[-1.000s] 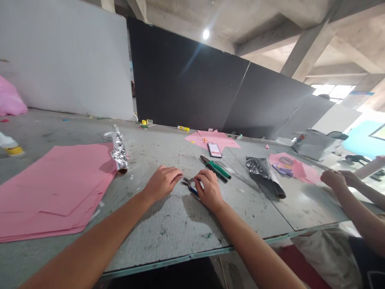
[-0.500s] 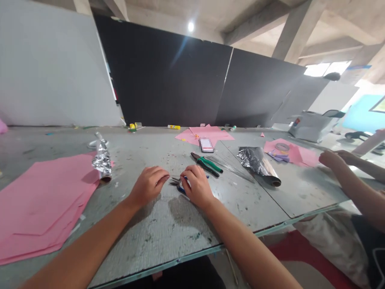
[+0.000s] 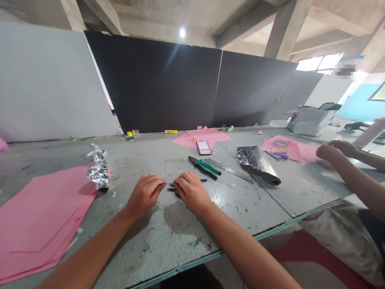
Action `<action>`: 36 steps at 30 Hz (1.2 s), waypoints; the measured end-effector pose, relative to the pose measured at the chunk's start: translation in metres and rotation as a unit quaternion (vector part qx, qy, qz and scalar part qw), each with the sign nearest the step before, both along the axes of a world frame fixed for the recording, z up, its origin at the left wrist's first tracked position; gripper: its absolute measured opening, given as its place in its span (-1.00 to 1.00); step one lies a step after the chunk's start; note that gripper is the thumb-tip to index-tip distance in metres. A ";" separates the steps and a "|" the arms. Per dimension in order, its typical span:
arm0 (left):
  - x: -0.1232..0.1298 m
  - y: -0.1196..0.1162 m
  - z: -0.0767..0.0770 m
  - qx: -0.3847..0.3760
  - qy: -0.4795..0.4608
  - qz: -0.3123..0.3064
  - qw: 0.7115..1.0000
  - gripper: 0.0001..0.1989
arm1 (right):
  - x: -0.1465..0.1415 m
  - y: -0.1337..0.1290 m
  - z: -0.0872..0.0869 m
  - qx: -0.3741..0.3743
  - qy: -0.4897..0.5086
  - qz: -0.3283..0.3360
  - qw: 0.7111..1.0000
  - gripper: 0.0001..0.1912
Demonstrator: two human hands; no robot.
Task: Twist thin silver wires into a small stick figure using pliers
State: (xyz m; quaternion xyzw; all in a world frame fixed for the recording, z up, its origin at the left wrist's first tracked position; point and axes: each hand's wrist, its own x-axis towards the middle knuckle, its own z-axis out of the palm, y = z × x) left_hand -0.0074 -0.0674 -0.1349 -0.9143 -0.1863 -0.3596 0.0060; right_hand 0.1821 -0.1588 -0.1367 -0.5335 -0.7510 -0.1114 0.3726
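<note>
Both my hands are close together over the grey table point(image 3: 168, 233). My left hand point(image 3: 144, 195) has its thumb and fingers pinched on the end of a thin wire point(image 3: 169, 184). The fingers of my right hand point(image 3: 191, 192) are pinched on the wire's other side. Under my right hand lie blue-handled pliers point(image 3: 203, 180), mostly hidden, their dark jaws showing between the hands. Behind, green-handled pliers point(image 3: 207, 167) lie beside a bundle of thin wires point(image 3: 230, 169).
Pink sheets point(image 3: 42, 216) and a foil roll point(image 3: 98, 172) lie at left. Another foil roll point(image 3: 259, 163), a phone point(image 3: 204, 147) and pink paper with tape point(image 3: 280, 143) lie farther back. At right are another person's hands point(image 3: 337, 150).
My right hand has moved closer to my left hand, and the gap between them is narrower. The view has shifted slightly. The other person's hands have moved a little.
</note>
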 end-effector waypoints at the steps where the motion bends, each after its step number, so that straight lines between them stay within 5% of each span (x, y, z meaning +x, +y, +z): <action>1: 0.001 -0.002 0.000 0.001 0.002 -0.007 1.000 -0.82 | 0.001 -0.001 0.000 0.001 0.004 -0.001 1.000 -0.84; 16: -0.004 -0.002 0.003 0.029 -0.036 -0.002 0.999 -0.91 | -0.006 0.005 -0.002 -0.015 0.051 -0.016 0.998 -0.86; 36: -0.003 -0.009 0.004 -0.068 -0.024 0.056 0.996 -0.84 | -0.002 0.007 -0.008 -0.018 0.096 -0.011 0.995 -0.80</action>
